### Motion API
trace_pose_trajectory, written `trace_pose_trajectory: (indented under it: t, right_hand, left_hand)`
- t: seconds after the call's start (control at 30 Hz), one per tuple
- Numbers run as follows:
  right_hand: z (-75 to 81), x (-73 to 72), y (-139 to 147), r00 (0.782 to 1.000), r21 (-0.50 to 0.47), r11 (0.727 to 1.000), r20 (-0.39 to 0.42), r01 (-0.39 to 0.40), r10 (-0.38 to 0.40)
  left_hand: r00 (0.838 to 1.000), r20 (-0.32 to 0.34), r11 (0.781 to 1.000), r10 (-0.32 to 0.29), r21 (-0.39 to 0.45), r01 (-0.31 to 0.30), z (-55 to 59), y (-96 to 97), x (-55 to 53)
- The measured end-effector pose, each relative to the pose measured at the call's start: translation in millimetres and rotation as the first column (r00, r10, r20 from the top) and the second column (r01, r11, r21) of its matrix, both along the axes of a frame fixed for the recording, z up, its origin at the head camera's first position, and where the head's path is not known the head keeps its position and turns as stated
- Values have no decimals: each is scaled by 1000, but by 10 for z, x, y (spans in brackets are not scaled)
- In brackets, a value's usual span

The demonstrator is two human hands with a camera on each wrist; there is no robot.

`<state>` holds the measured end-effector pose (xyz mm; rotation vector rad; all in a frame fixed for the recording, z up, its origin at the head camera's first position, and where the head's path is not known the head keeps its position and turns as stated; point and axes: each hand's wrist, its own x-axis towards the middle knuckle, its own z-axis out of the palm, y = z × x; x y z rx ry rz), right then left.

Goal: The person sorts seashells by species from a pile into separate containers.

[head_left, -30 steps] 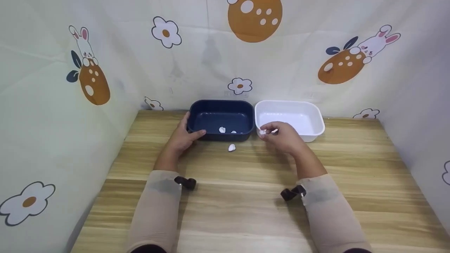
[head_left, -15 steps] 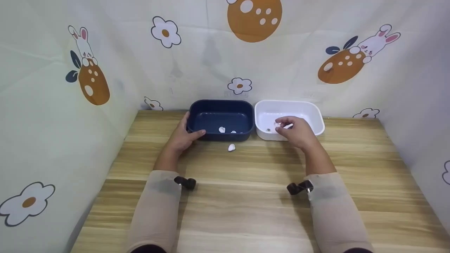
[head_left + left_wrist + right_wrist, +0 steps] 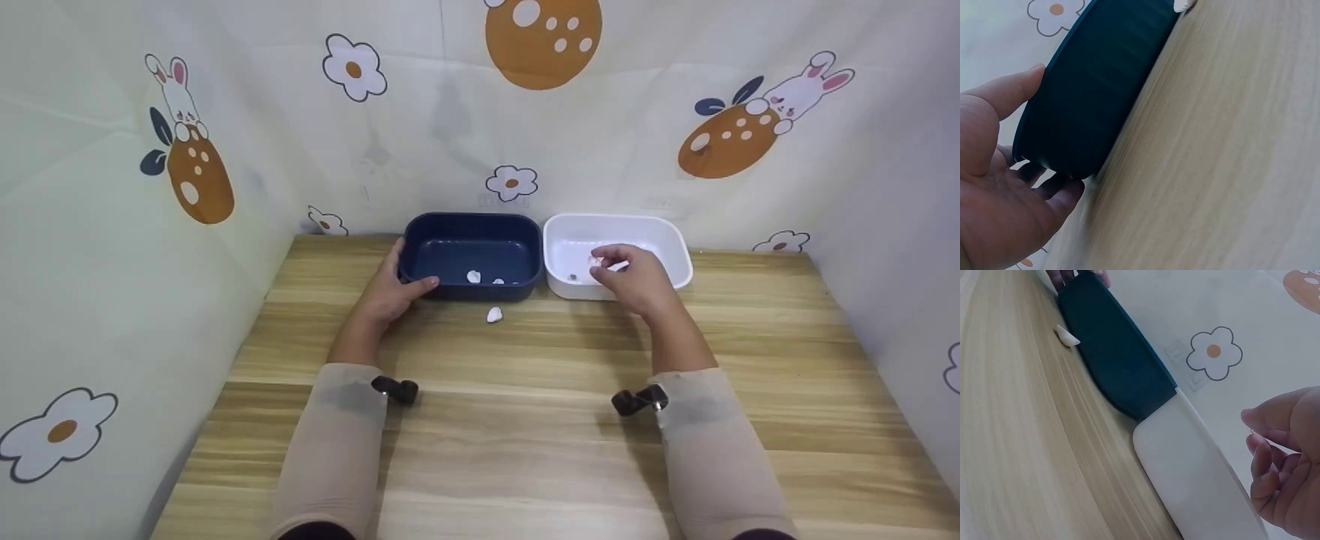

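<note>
At the left end of the navy bin (image 3: 480,292), my left hand (image 3: 386,294) grips it, thumb over the front rim and fingers around the side. My right hand (image 3: 639,281) is over the white bin (image 3: 679,277), thumb and forefinger pinching a small whitish seashell (image 3: 595,262). Only a tiny bit of that seashell shows between the fingertips in the right wrist view. Inside the navy bin lie a white seashell (image 3: 474,277) and another (image 3: 499,282) partly hidden by the front wall. One more white seashell (image 3: 494,315) rests on the table before the navy bin.
A small dark piece (image 3: 573,277) lies in the white bin. Both bins stand side by side on the wooden table (image 3: 480,435), near the patterned cloth (image 3: 435,135) behind. Cloth also hangs at both sides.
From the white bin's front left corner, my right hand has moved right and over its inside with the seashell, then barely shifted. My left hand stays on the navy bin.
</note>
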<state>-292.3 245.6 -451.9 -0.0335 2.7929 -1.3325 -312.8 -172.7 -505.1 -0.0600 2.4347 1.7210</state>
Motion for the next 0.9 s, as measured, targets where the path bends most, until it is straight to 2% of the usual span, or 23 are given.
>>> trace_pose_trajectory:
  t: [0.47,0.7,0.9]
  right_hand:
    - [-35,8,-67,1000,-10,1000,-25,-2,1]
    - [-56,49,-219,997,-14,998,-42,-59,58]
    - [-81,98,-433,993,-79,990,-22,-114,113]
  left_hand:
    - [1000,-21,999,-20,-49,19,-12,-22,0]
    - [999,-25,999,-22,-47,21,-13,-14,0]
    - [1000,-10,999,-11,-35,10,-7,-7,7]
